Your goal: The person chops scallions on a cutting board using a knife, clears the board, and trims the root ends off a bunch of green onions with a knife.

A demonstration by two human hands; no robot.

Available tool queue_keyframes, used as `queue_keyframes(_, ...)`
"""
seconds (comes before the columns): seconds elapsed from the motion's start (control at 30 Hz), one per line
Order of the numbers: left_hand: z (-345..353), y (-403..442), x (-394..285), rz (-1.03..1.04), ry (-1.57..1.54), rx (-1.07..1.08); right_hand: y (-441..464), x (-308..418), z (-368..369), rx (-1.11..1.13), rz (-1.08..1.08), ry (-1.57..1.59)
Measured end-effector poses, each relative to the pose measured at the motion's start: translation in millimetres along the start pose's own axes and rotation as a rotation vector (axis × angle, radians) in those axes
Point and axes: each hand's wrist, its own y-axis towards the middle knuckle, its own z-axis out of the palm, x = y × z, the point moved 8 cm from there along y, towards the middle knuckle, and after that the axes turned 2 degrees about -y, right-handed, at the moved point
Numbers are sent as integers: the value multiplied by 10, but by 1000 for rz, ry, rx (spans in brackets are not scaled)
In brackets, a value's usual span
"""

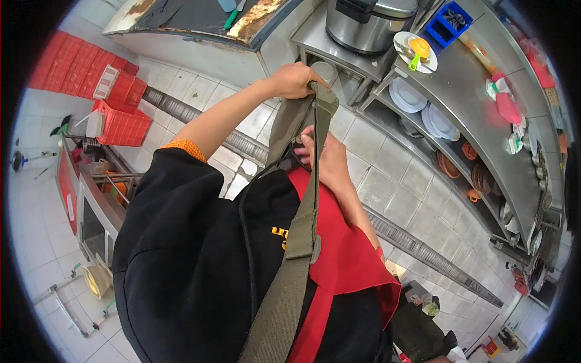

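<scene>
An olive-green bag (283,130) hangs in front of my chest, its wide webbing strap (301,242) running down over my black and red clothing. My left hand (295,80) is closed on the bag's top edge, beside the strap's upper end. Lower down, my right hand (327,158) is at the side of the bag, behind the strap. Its fingers are bent around a small dark part near the bag's opening, which I cannot make out. The strap partly covers the right fingers, and the bag's inside is hidden.
A steel counter (466,115) curves along the right, with stacked plates (408,95) on its shelf. A large steel cooker (369,27) stands ahead. Red crates (123,124) are at the left. Floor drain grates (423,251) cross the white tiles.
</scene>
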Motion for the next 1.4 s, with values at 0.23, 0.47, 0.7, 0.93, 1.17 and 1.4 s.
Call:
queue_keyframes(0.23, -63, 22, 5, 2, 47, 34, -92, 338, 146, 95, -398, -622)
queue_keyframes(0.47, -78, 0, 18, -19, 105, 6, -277, 547, 321, 454, -379, -391)
queue_keyframes(0.7, 345, -61, 26, -15, 10, 75, -199, 340, 240, 584, -55, -140)
queue_keyframes(0.93, 997, -187, -70, -27, -686, 430, -240, -446, -389, 172, 89, -10)
queue_keyframes(1.17, 1381, -536, -114, -341, -773, 659, -810, 636, -504, -266, -440, -316)
queue_keyframes(1.4, 1198, -162, -427, 3, -645, 635, -1182, 1277, -284, 234, -811, -49)
